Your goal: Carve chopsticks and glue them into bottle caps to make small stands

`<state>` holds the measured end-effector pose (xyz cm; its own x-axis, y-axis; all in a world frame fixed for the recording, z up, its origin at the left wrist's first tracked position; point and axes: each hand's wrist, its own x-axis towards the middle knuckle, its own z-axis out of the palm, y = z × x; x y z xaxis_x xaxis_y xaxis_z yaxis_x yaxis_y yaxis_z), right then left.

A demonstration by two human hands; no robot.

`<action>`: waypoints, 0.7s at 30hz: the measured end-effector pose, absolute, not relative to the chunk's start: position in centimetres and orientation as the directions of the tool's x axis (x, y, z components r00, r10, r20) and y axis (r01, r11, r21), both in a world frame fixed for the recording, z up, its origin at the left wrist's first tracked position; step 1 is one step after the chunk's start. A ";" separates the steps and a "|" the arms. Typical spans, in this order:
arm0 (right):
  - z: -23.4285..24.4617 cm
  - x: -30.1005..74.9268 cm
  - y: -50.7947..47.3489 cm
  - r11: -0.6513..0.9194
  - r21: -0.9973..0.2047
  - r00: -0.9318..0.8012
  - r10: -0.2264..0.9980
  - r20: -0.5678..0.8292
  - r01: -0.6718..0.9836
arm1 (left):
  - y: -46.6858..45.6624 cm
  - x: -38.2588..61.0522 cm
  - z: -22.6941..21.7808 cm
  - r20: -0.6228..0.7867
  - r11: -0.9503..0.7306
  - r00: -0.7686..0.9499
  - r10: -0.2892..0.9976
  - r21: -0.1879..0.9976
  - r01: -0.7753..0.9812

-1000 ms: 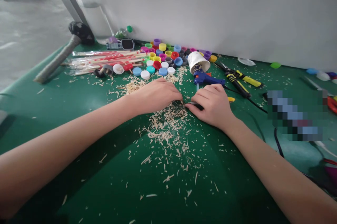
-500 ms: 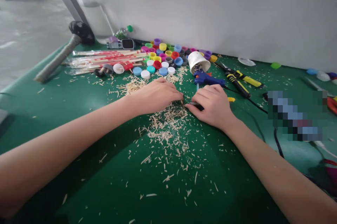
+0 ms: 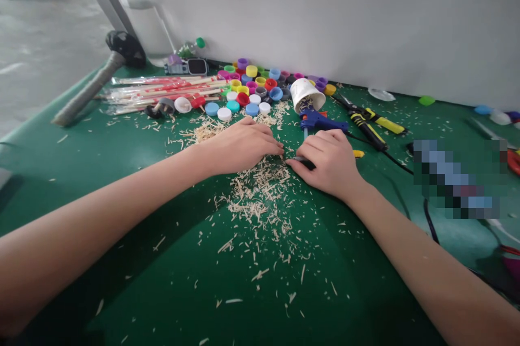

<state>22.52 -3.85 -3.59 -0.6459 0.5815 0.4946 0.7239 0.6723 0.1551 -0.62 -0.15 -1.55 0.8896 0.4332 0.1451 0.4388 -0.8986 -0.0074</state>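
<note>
My left hand [image 3: 239, 145] lies knuckles-up on the green table [image 3: 122, 183], its fingers curled down and pinched at the tips over a small piece I cannot make out. My right hand [image 3: 329, 162] faces it, fingers closed round a dark, slim tool [image 3: 303, 161] whose end pokes out toward the left fingertips. The two hands almost touch above a heap of pale wood shavings [image 3: 260, 189].
Behind the hands lie many coloured bottle caps [image 3: 252, 89], a tipped white paper cup [image 3: 306, 94], a blue glue gun [image 3: 320, 121], yellow-black pliers [image 3: 371, 124], wrapped chopsticks [image 3: 162, 91], a hammer [image 3: 97, 83] and a smartwatch [image 3: 190, 67]. A black cable [image 3: 428, 216] runs at the right.
Both hands have stayed in place over the shavings; the left fingertips shifted very slightly.
</note>
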 end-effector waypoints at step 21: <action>-3.6 22.9 -3.7 0.649 0.162 -0.628 0.595 0.502 0.744 | -0.1 -0.1 -1.9 0.129 -0.903 0.895 0.428 0.020 0.429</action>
